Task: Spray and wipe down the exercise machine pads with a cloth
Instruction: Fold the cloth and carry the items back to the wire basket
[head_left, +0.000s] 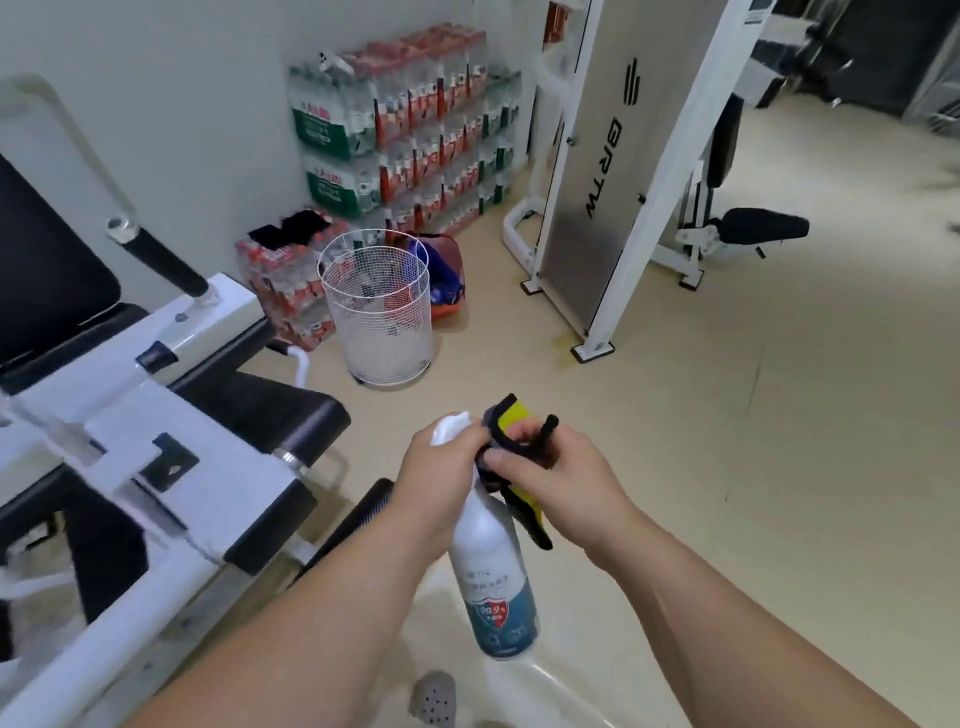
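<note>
My left hand (441, 470) grips the neck of a white spray bottle (493, 577) with a blue label, held in front of me above the floor. My right hand (558, 467) pinches a yellow and black cloth (514, 423) right beside the bottle's top; part of the cloth hangs down below the hand. The white exercise machine (171, 415) with black pads stands at the left. Its nearest black pad (291, 410) lies left of my hands, and a black back pad (47, 270) sits at the far left.
A white wire basket (379, 312) stands on the floor ahead. Stacked packs of bottled water (405, 124) line the wall behind it. Another white machine (613, 171) with a grey panel stands at the right. Beige floor spreads out to the right.
</note>
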